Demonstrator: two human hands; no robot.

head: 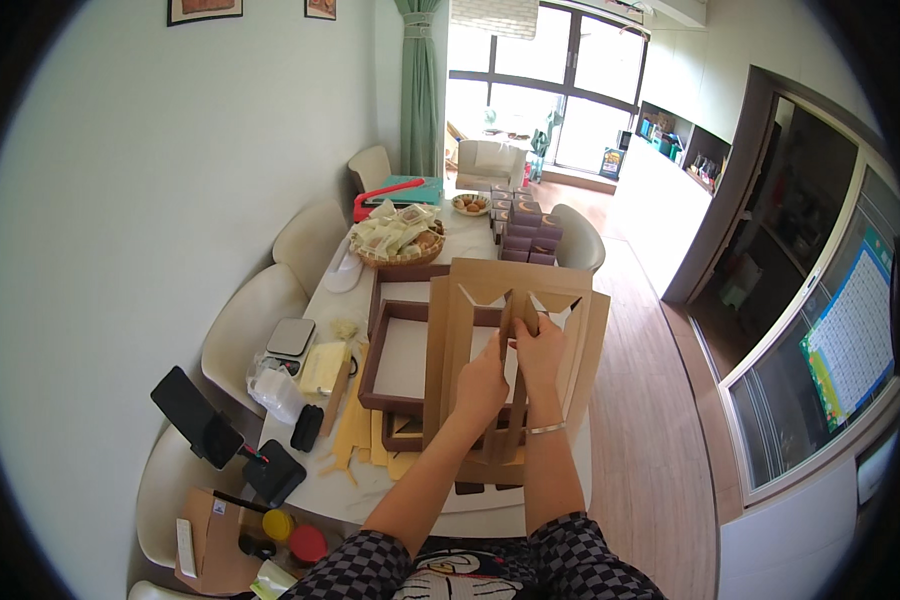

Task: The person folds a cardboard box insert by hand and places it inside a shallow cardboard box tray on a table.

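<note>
A brown cardboard box blank [521, 276] with folded flaps and cut-out openings stands in front of me, held up over the table. My left hand [483, 384] grips the left of two narrow strips near its middle. Beside it, my right hand [538, 352] pinches the right strip with thumb and fingers. Behind and left of the blank lies an open dark-brown box tray [370, 373] with a white inside. Another brown tray [379, 289] sits farther back, and part of a third shows below. The blank hides much of the trays.
Around the work on the marble-patterned table [345, 495] are a wicker basket [399, 261] of wrapped packets, stacked purple boxes [526, 214], a kitchen scale [292, 337], a plastic bag [276, 388] and a phone on a stand [195, 416]. A cardboard carton [211, 536] stands low left. Chairs line the left side.
</note>
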